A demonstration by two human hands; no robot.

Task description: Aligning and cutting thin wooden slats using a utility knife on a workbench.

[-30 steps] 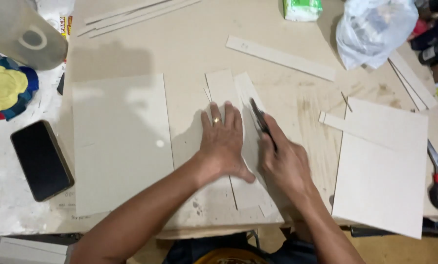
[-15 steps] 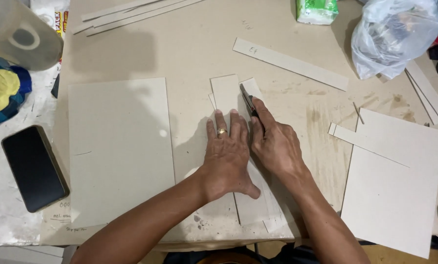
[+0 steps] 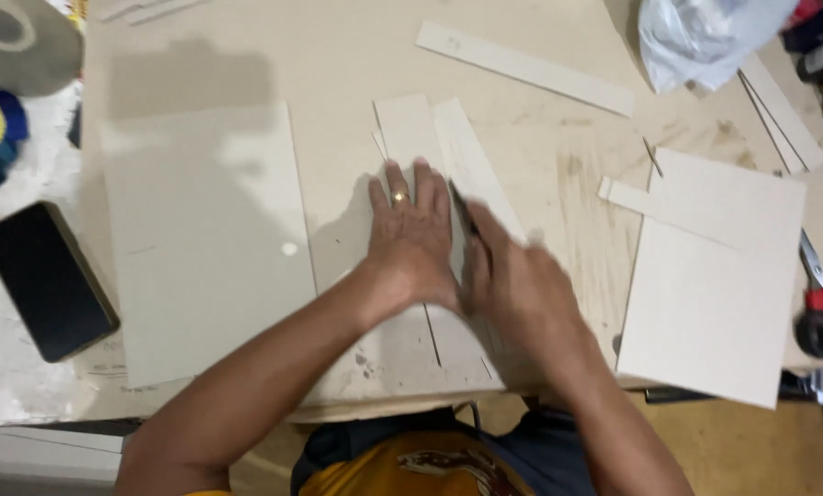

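My left hand [image 3: 411, 234], with a ring on one finger, lies flat on long grey cardboard strips [image 3: 430, 133] in the middle of the wooden table [image 3: 338, 55]. Fingers are spread and press the strips down. My right hand [image 3: 512, 285] sits just to its right, blurred, closed around a thin dark knife [image 3: 462, 211] whose blade rests along the strip's edge beside my left fingers.
A large grey board [image 3: 200, 239] lies to the left, another board [image 3: 715, 276] to the right. A black phone [image 3: 48, 280] sits at the left edge, red-handled scissors [image 3: 820, 308] at the right. A long strip [image 3: 522, 66] and a plastic bag [image 3: 705, 37] lie at the back.
The knife went up the strip, then my right hand pulled it back towards me along the edge. My left hand stays pressed on the strips. The view shifted slightly.
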